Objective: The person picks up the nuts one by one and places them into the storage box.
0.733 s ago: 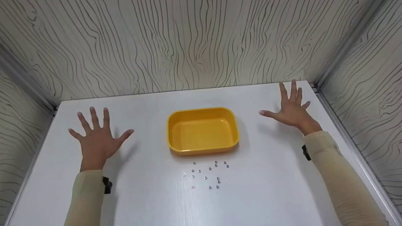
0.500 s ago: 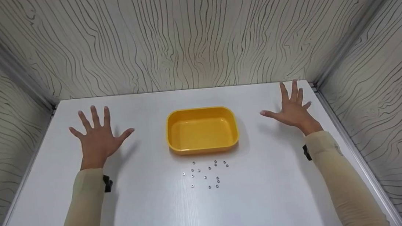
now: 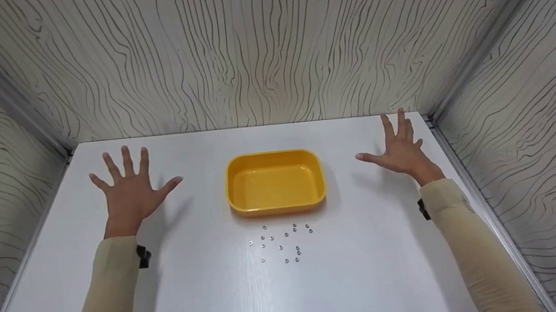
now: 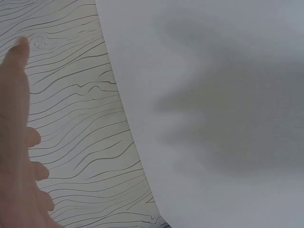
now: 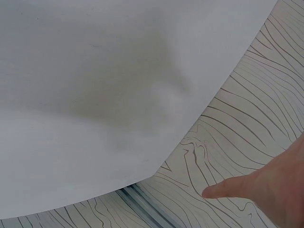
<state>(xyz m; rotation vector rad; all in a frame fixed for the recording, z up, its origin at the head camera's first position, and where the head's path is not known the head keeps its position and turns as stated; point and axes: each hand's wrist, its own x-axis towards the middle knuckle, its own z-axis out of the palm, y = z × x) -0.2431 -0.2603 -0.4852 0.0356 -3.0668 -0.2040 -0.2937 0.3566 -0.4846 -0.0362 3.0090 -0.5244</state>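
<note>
From my remote seat I start at the left of the head view, where a pale sleeve (image 3: pixel 108 299) carries a small black device (image 3: pixel 143 256) at its cuff. Beyond it I see the left hand (image 3: pixel 131 198) above the white tabletop (image 3: pixel 205 295), back upward, its fingers (image 3: pixel 127 163) straight, spread wide and holding nothing; in the left wrist view its blurred shadow falls on the tabletop, apart from the hand. In the middle I have the yellow tray (image 3: pixel 278 209), upright on the tabletop and well apart from both hands. Just on the near side of it, the small metal rings (image 3: pixel 281 248) lie loosely scattered, some close together, all outside the tray. Farther right I find the right hand (image 3: pixel 403 156), its fingers also extended, fanned and holding nothing, its thumb pointing toward the tray. Behind everything I see the back wall (image 3: pixel 268 50), patterned with dark wavy lines.
</note>
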